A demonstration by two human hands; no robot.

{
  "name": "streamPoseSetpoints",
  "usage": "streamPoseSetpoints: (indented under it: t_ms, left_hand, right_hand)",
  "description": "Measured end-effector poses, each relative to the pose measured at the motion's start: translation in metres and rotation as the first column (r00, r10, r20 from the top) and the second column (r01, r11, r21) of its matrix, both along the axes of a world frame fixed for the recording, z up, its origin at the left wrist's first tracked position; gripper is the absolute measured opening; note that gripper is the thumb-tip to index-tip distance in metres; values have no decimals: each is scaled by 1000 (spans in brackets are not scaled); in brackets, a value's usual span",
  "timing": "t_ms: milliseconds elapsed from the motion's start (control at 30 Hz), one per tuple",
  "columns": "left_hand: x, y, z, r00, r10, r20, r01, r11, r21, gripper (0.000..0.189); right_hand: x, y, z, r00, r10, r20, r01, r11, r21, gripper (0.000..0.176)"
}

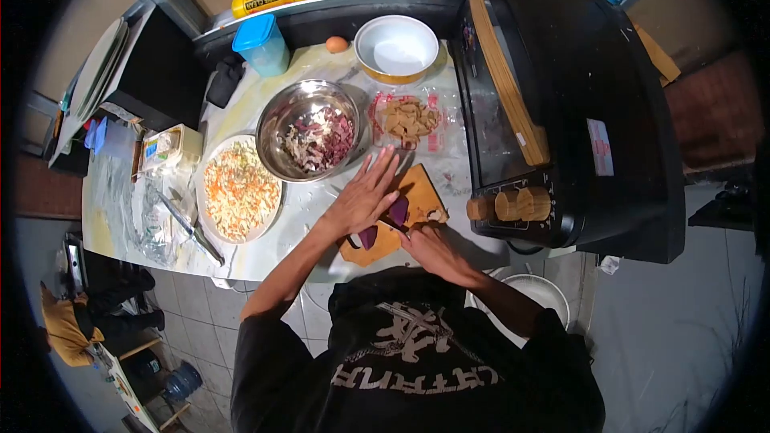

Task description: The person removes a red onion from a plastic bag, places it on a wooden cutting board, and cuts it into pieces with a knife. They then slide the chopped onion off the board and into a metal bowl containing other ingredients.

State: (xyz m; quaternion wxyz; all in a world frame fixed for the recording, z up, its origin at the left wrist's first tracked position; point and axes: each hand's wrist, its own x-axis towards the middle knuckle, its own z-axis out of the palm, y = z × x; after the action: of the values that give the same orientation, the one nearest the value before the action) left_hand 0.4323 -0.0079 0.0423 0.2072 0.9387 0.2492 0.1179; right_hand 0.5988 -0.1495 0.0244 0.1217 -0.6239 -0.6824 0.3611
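Note:
My right hand (435,254) is closed around the handle of a knife (392,225), whose blade reaches left across a wooden cutting board (417,184). Above the blade, my left hand (365,196) is stretched out, fingers extended toward the far side; its palm hides part of the knife and board. Pieces of a purple vegetable (367,237) lie under and beside this hand, on both sides of the blade. Pale brown scraps sit at the board's right edge. Just beyond is a steel bowl (277,156) of chopped purple and whitish pieces.
A plate (204,220) of shredded orange and white vegetables stands left, near a second knife (192,228). Brown slices (409,119) lie on clear plastic. Behind are a white bowl (397,46), an egg (336,44) and a blue-lidded container (263,48). A black oven (577,112) bounds the right.

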Motion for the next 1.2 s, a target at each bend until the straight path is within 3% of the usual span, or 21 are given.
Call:
streamPoseSetpoints:
  t_ms: [67,100,133,200,233,267,333,400,433,533,767,867,967,1033,1200]
  left_hand:
    - [1,-4,16,988,56,144,-41,994,-101,58]
    - [1,-6,30,939,155,306,-111,981,-156,46]
    - [-3,-9,45,939,158,305,-115,981,-157,46]
    - [-12,-14,65,867,365,338,-234,899,-371,32]
    - [-12,-25,65,727,526,442,-340,834,-434,18]
    - [-19,-34,62,728,528,438,-341,832,-437,18]
    - [-39,-53,52,671,721,175,-492,609,-622,22]
    - [-49,-77,31,739,659,140,-532,698,-479,30]
    - [-47,-89,31,702,712,-28,-625,596,-504,32]
    - [-43,-113,14,687,721,89,-631,653,-419,30]
    - [-36,-120,-10,676,718,166,-645,686,-337,27]
    - [-34,-119,-15,700,691,178,-620,712,-330,25]
    - [-30,-120,-18,708,685,173,-621,720,-310,25]
    - [-30,-119,-19,720,670,182,-614,737,-283,27]
    - [-30,-122,-25,724,665,184,-605,740,-293,30]
  right_hand:
    - [0,-3,2,1000,10,-6,-10,1000,11,33]
    - [1,-1,4,1000,23,-10,-23,999,30,33]
    - [0,0,5,999,36,-15,-35,998,46,34]
    - [1,0,2,1000,25,-13,-25,1000,11,34]
    - [0,-1,1,1000,8,-9,-8,1000,-23,35]
    - [-1,-2,0,1000,8,-11,-8,1000,-28,35]
    - [-1,-1,5,999,-33,-20,32,998,-46,36]
    - [-2,-3,4,999,-48,-8,48,997,-68,38]
    - [-2,-4,4,998,-67,5,67,994,-85,40]
    - [-3,-6,1,998,-57,32,61,990,-125,42]
    - [-3,-8,7,996,-83,28,86,986,-142,44]
    - [-4,-10,6,995,-88,-49,77,980,-183,45]
    - [-8,-17,-1,985,-136,-109,117,980,-161,43]
    - [-12,-18,2,976,-170,-137,163,985,-59,41]
    - [-18,-15,3,957,-179,-228,166,983,-75,39]
